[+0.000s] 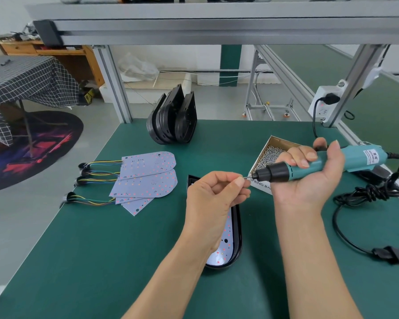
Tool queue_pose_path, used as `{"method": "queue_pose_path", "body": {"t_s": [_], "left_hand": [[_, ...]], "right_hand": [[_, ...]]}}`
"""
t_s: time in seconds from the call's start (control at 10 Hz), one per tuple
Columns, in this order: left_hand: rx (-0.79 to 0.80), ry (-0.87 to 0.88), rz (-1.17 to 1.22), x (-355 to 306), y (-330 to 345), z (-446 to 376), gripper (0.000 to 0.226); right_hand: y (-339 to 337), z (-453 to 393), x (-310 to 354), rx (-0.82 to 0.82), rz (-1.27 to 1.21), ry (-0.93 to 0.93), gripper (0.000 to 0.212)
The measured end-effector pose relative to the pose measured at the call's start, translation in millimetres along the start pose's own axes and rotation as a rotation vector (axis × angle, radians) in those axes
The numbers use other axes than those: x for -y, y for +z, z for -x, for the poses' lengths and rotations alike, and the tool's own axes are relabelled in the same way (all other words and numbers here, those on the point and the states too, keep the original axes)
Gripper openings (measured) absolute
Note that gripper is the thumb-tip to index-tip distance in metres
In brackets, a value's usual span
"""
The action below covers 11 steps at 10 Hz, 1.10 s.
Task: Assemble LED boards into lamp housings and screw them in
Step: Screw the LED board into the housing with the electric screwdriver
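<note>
Loading a screw onto the driver's tip, we work above a half-finished lamp on the green surface [124, 261]. Our left hand [213, 196] is curled, thumb and forefinger pinching what we take to be a small screw against the bit; the screw itself is too small to make out. Our right hand [309, 176] lies palm up, fingers wrapped round the teal electric screwdriver [320, 163], which points left, level with the pinch.

Directly beneath the left wrist lies a black lamp housing [236, 240] with an LED board [226, 240] seated inside it, largely hidden by the arm. The open cardboard box of screws [271, 154] sits just behind the driver's nose. Farther left, spare LED boards [148, 178] fan out with their coloured wires trailing toward the edge, and empty housings [173, 118] stand stacked at the back.

To do this well, we judge, the screw should sit square on the bit before the pinch lets go, and the driver should then swing upright over a board hole, the trigger untouched until the thread has found its place. The slack power cord [346, 229] to the right needs to stay clear of the housing.
</note>
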<state>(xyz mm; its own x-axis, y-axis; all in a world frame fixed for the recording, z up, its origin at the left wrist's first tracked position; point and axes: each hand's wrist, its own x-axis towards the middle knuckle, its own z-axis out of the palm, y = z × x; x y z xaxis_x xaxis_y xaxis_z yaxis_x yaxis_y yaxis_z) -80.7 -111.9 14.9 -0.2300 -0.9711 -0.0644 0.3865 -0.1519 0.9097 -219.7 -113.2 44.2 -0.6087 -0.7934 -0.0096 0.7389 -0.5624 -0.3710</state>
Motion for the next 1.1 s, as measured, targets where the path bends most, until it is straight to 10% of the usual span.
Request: {"method": "queue_pose_path", "body": {"t_s": [0.5,0.7,1.1], "left_hand": [[-0.037,0.032,-0.238,-7.7,-12.5,10.1,0.038],[-0.455,0.232,-0.697,-24.5,-63.6,29.0,0.022],[-0.105,-0.267,-1.242,-1.0,-70.0,15.5,0.035]], "right_hand": [[-2.7,-12.4,-1.5,0.045,-0.150,0.046,0.021],[-8.5,-17.0,-4.0,0.091,-0.086,0.059,0.018],[-24.6,13.5,-11.3,0.100,0.130,0.097,0.022]]}}
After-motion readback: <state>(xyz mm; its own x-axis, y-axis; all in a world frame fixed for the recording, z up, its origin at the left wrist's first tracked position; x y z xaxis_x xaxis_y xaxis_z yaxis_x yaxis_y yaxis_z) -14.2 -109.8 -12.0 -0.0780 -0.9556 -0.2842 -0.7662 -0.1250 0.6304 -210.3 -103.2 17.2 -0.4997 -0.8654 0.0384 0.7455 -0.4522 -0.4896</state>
